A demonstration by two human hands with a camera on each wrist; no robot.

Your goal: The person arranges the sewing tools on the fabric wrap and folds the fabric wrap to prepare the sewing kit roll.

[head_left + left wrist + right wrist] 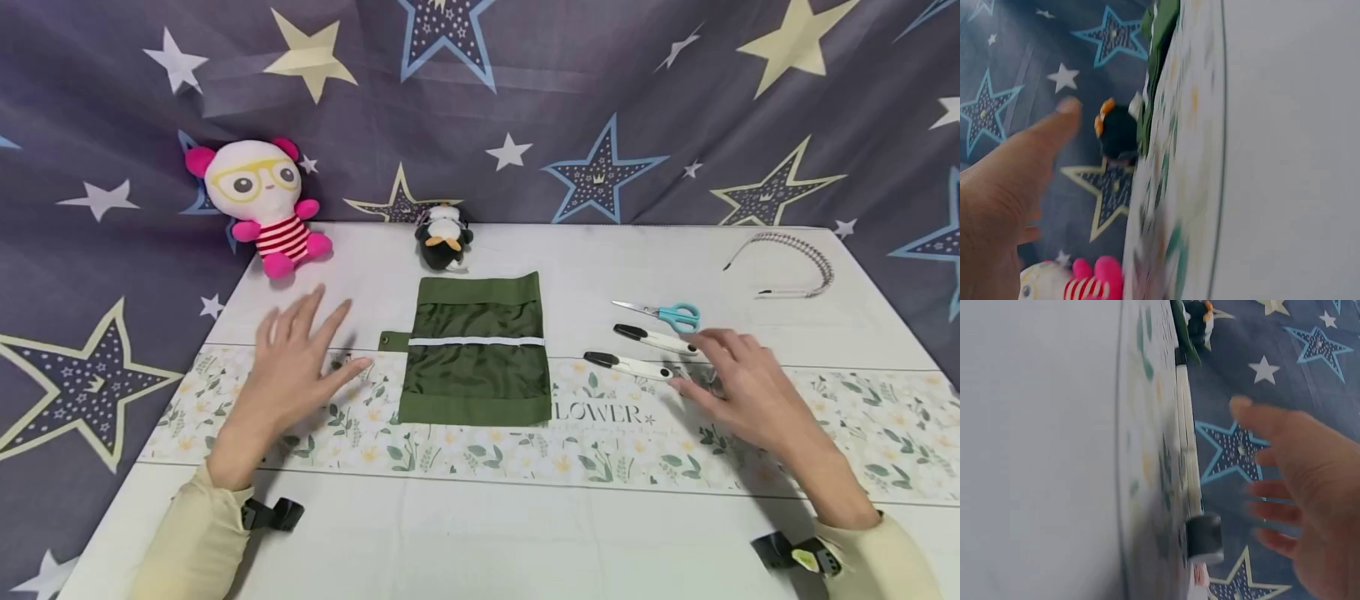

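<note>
A dark green fabric organizer (476,375) lies spread out mid-table, a white elastic band (476,341) across it and a tab with a snap (393,341) on its left side. To its left hovers my left hand (288,375), fingers spread, holding nothing. My right hand (757,408) is over the table on the right, its fingers loosely bent. In the right wrist view this hand (1310,487) grips nothing. Nearest to its fingertips are two white pens with black caps, an upper pen (656,339) and a lower pen (628,365). Small scissors (678,317) with turquoise handles lie just beyond them.
A pink-and-white plush toy (262,200) sits at the back left, and a small penguin plush (444,239) behind the organizer. A headband (817,258) lies at the back right. A floral strip (480,454) crosses the white table; a star-patterned cloth (510,108) hangs behind.
</note>
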